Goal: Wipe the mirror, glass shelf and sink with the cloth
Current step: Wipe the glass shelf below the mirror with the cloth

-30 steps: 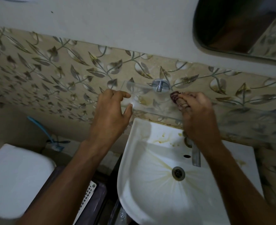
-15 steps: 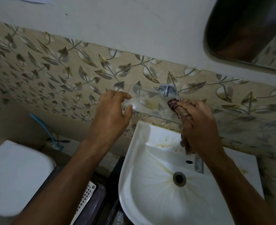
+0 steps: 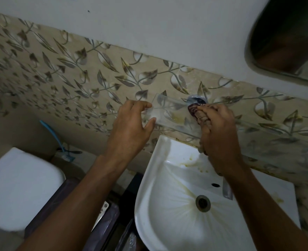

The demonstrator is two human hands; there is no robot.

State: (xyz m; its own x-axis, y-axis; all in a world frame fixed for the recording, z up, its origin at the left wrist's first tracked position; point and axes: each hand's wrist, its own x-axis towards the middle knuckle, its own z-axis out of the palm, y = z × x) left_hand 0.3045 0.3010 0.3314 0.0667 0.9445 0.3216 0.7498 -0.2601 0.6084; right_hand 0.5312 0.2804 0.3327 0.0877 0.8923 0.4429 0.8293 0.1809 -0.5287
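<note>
A clear glass shelf (image 3: 169, 113) juts from the leaf-patterned tiled wall above a stained white sink (image 3: 169, 211). My left hand (image 3: 131, 127) grips the shelf's left end between thumb and fingers. My right hand (image 3: 218, 131) is closed on a bunched dark red patterned cloth (image 3: 194, 109) and presses it onto the shelf just below the round chrome shelf bracket (image 3: 196, 100). Part of the cloth hangs under my right hand. A dark mirror (image 3: 287, 37) shows at the top right corner.
A chrome tap (image 3: 227, 191) stands at the sink's back, mostly hidden by my right forearm, with the drain (image 3: 203, 203) before it. A white toilet cistern lid (image 3: 21, 187) sits at lower left. A blue brush (image 3: 53, 136) leans in the corner. Dark objects lie below the sink.
My right hand with the cloth has slid a little along the shelf toward the chrome bracket. My left hand keeps its hold on the shelf's end. The view has shifted left and upward.
</note>
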